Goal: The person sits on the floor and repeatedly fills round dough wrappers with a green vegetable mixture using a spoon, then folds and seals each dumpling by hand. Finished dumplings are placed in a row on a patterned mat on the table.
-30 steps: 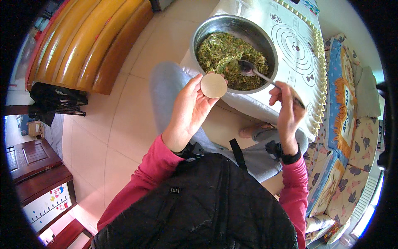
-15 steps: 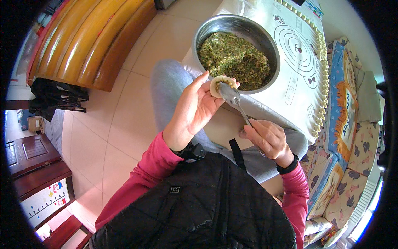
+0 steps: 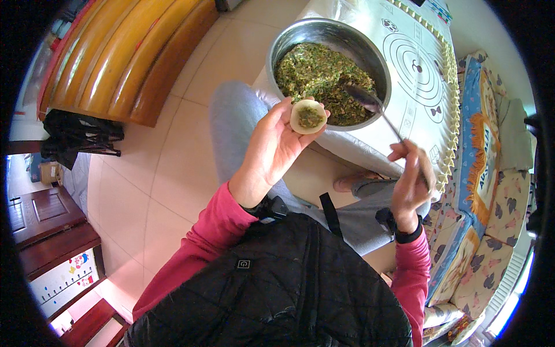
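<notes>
Bowl [image 3: 354, 36] on tbl [image 3: 407, 95], wrapper [image 3: 296, 122] in L hand [image 3: 270, 147], spoon [image 3: 366, 100] in R hand [image 3: 411, 188], sofa [image 3: 496, 202] R of tbl

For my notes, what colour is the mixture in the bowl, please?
The mixture is green and yellowish, best in the head view.

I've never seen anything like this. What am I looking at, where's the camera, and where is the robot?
There's no robot here, just a person's two bare hands. The view comes from the left of two cameras worn on the head, looking down; its wide fisheye lens bends straight edges near the rim. The left hand holds a small round dough wrapper with some green filling in its middle. The right hand grips a metal spoon, its head over the big metal bowl. In that bowl is a chopped green mixture. The bowl stands on a table with a white, printed cover.
</notes>
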Action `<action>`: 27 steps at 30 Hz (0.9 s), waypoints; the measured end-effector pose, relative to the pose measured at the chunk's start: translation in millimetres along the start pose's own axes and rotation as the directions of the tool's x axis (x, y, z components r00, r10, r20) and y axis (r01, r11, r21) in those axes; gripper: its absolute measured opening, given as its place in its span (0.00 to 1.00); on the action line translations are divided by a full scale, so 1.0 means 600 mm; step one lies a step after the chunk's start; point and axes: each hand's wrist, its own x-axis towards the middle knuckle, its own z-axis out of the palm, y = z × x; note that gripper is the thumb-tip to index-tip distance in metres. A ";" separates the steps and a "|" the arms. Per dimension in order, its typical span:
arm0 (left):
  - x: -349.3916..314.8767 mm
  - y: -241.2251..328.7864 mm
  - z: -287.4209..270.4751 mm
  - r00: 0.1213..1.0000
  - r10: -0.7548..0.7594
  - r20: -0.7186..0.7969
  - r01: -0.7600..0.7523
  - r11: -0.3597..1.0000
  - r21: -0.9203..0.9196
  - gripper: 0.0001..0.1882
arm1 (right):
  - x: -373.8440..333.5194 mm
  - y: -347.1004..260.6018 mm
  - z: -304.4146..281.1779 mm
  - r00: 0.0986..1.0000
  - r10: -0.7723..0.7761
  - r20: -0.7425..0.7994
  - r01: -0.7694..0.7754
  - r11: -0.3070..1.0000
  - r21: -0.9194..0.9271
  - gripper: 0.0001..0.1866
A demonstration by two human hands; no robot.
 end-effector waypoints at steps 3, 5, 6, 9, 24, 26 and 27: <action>0.007 0.001 0.001 1.000 -0.004 0.002 0.004 1.000 0.030 0.23 | 0.038 0.032 0.014 0.930 0.367 -0.005 -0.365 0.925 0.104 0.10; 0.007 0.003 0.001 1.000 -0.025 -0.010 0.026 0.998 0.060 0.24 | 0.045 0.034 0.009 0.986 0.169 -0.003 -0.169 0.985 -0.024 0.10; 0.007 0.003 0.001 1.000 -0.027 -0.001 0.027 0.997 0.067 0.24 | 0.052 0.036 0.008 0.984 0.178 0.008 -0.178 0.983 -0.034 0.10; 0.012 0.003 0.000 1.000 -0.029 -0.009 0.029 0.997 0.076 0.23 | 0.067 0.029 0.003 0.958 0.286 0.029 -0.286 0.958 0.007 0.09; 0.027 0.004 -0.001 0.998 -0.009 0.068 0.005 0.998 0.058 0.22 | 0.053 -0.032 -0.031 0.840 -0.227 0.493 0.288 0.956 -0.050 0.15; 0.033 0.002 -0.001 1.000 0.002 0.022 -0.002 0.999 0.045 0.23 | 0.053 -0.029 -0.026 0.828 -0.238 0.508 0.298 0.954 -0.038 0.16; 0.036 0.001 0.000 1.000 0.008 0.014 -0.008 0.999 0.034 0.23 | 0.053 -0.027 -0.025 0.820 -0.234 0.522 0.298 0.954 -0.041 0.14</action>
